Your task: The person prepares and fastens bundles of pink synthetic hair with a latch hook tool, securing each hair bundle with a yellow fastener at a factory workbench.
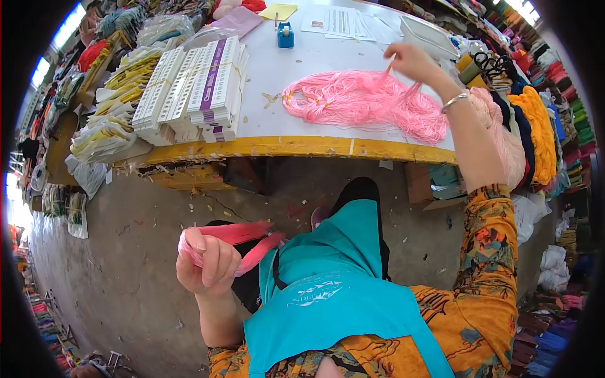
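Note:
My left hand (pixel 208 259) is closed around a hank of pink thread (pixel 242 233), held out beside my apron and away from the table. The hank's loops trail to the right from my fist. Over the table, my right hand (pixel 409 62) pinches a few strands lifted from a large pile of pink thread (pixel 340 94). That pile lies on the white tabletop near its front edge, with small yellow ties at its left end. A silver bangle (pixel 455 101) circles my right wrist.
Stacks of white punched cards (pixel 208 88) stand on the table's left, beside bagged yellow bundles (pixel 120 94). Farther back are a blue tape dispenser (pixel 285 35), papers (pixel 343 24) and a white plastic basket (pixel 430 36). Scissors (pixel 488 63) and orange yarn (pixel 535 132) are at right.

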The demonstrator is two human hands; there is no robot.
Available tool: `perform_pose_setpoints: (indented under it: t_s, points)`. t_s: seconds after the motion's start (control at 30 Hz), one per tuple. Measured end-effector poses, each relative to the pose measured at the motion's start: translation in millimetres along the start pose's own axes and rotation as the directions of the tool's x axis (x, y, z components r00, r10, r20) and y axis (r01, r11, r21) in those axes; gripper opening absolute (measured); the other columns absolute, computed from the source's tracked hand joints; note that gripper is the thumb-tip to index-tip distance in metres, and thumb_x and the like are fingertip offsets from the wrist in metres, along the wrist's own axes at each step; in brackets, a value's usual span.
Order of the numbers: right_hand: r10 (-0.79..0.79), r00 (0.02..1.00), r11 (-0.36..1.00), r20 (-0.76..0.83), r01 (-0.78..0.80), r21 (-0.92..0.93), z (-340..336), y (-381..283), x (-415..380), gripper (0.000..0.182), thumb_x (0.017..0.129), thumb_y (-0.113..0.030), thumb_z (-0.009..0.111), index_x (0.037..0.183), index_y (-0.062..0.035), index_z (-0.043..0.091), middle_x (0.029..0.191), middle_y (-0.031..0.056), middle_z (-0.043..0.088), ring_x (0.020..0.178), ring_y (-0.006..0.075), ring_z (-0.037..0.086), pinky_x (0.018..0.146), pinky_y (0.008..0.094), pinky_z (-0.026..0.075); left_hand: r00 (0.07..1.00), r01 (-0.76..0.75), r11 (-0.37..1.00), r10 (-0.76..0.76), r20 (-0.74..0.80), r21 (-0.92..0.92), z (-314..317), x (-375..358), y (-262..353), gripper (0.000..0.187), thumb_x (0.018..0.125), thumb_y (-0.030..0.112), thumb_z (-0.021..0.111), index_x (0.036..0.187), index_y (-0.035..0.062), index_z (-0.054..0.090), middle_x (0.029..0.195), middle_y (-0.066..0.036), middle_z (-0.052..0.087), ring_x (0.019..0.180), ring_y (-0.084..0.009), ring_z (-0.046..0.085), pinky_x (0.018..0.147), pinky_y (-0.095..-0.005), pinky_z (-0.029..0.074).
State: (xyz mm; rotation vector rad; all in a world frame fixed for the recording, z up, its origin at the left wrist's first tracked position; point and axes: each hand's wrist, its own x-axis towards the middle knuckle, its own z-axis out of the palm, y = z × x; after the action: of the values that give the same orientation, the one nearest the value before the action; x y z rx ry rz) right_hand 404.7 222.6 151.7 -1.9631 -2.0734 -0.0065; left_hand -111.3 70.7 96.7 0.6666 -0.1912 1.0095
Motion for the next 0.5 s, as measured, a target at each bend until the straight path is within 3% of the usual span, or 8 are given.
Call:
perform_pose_setpoints:
  t_s: [0.03, 0.1, 0.17, 0.23, 0.43, 0.5]
  points:
    - [-0.006, 1.0, 0.983, 0.001, 0.006, 0.185, -24.3, -2.2, 2.9, 0.028, 0.08, -0.012, 0.063, 0.105, -0.0012, 0.065, 0.084, 0.0077, 0.067, 0.079, 0.0127, 0.062, 0.073, 0.0274, 0.049, 1.0, -0.004, 1.0, 0.004, 0.0, 0.005, -0.1, 0.1, 0.9, 0.029, 0.102, 0.028, 0.044, 0.109, 0.0019, 0.055, 0.056, 0.0, 0.051, 0.043, -0.0062, 0.04, 0.041, -0.0207, 0.031]
    - [-0.015, 0.972, 0.894, -0.235, 0.119, 0.432, -51.2, 8.2, 11.3, 0.028, 0.082, -0.013, 0.063, 0.107, 0.0002, 0.065, 0.088, 0.0054, 0.067, 0.081, 0.0123, 0.062, 0.075, 0.0264, 0.049, 1.0, -0.005, 1.0, 0.005, -0.001, 0.008, -0.1, -0.7, 2.5, 0.029, 0.102, 0.027, 0.044, 0.109, 0.002, 0.055, 0.056, 0.0, 0.051, 0.043, -0.006, 0.04, 0.041, -0.0206, 0.032]
    - [-0.01, 0.949, 0.978, -0.315, 0.075, 0.195, -92.3, 19.5, 23.0, 0.028, 0.084, -0.012, 0.062, 0.108, 0.0, 0.065, 0.088, 0.0036, 0.066, 0.083, 0.0109, 0.063, 0.077, 0.0246, 0.049, 1.0, -0.016, 1.0, 0.016, -0.014, 0.026, 0.4, 1.8, 6.8, 0.028, 0.102, 0.027, 0.044, 0.108, 0.0023, 0.055, 0.055, 0.001, 0.049, 0.042, -0.0056, 0.039, 0.041, -0.0198, 0.031]
    - [-0.009, 0.883, 0.995, -0.47, 0.054, 0.083, -135.5, 18.9, 26.6, 0.028, 0.084, -0.011, 0.062, 0.109, 0.0, 0.065, 0.088, 0.0036, 0.066, 0.083, 0.0108, 0.063, 0.076, 0.0244, 0.049, 0.999, -0.041, 0.998, 0.042, -0.021, 0.054, 5.1, 4.0, 13.2, 0.027, 0.102, 0.027, 0.043, 0.107, 0.0031, 0.055, 0.054, 0.002, 0.048, 0.041, -0.0054, 0.038, 0.039, -0.0189, 0.03]
    - [-0.065, 0.751, 0.994, -0.657, 0.11, 0.027, -220.4, -8.2, 23.9, 0.028, 0.083, -0.011, 0.062, 0.109, 0.0, 0.065, 0.088, 0.0038, 0.066, 0.083, 0.0106, 0.063, 0.076, 0.0241, 0.049, 0.988, -0.154, 0.985, 0.155, -0.016, 0.084, 19.5, 7.3, 48.3, 0.016, 0.1, 0.022, 0.051, 0.107, 0.0081, 0.055, 0.054, 0.003, 0.048, 0.038, -0.0026, 0.037, 0.037, -0.018, 0.03]
    - [-0.087, 0.719, 0.989, -0.69, 0.148, 0.03, -236.4, -23.5, 19.6, 0.028, 0.083, -0.011, 0.062, 0.109, 0.0, 0.065, 0.087, 0.0038, 0.066, 0.083, 0.0105, 0.063, 0.076, 0.0239, 0.049, 0.974, -0.223, 0.969, 0.226, -0.008, 0.106, 31.3, 6.9, 66.6, 0.03, 0.098, 0.018, 0.055, 0.126, 0.0065, 0.053, 0.056, 0.003, 0.05, 0.038, -0.003, 0.037, 0.035, -0.0185, 0.03]
